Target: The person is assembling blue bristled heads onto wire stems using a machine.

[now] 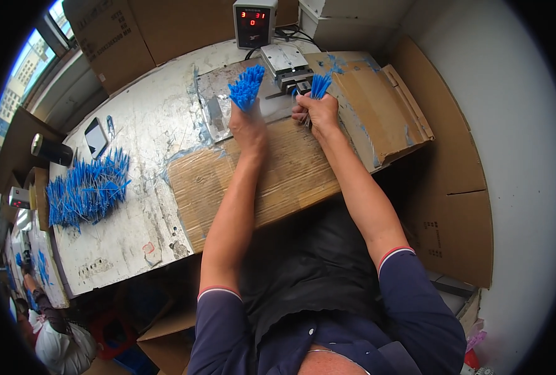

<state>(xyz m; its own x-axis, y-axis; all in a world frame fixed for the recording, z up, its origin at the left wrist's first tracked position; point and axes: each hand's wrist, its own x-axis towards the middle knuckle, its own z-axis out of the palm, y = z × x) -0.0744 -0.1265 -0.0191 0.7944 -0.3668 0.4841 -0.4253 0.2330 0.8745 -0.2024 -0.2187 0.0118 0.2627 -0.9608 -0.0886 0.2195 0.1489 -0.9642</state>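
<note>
Left hand: your left hand [248, 128] is closed in a fist around a thick bundle of blue ties [247, 86]; the strands stand up out of the fist and fan out at the tips.

Right hand: your right hand [317, 112] is closed too, gripping a smaller bundle of blue ties [320, 85] whose tips point up and away from you, toward the small metal machine [288, 67].

Key relation: both bundles run lengthwise away from your body, toward the far edge of the surface [143, 134]. The machine lies straight ahead, between the two hands but closer to the right one — the right bundle's tips sit just beside its metal block, while the left bundle is off to its left side, apart from it.

Nearer hand: the right, by my judgement; whether its ties already touch the machine I cannot tell.

Under the hands: a sheet of brown cardboard [290, 172] covers the surface below your wrists and forearms.

Behind the machine: a grey box with a red digit display [253, 23], cables trailing beside it.

Far left: a loose pile of blue ties [87, 187] lies well apart from both hands — a dark phone [95, 136] and a dark cylinder [51, 149] sit near it.
</note>
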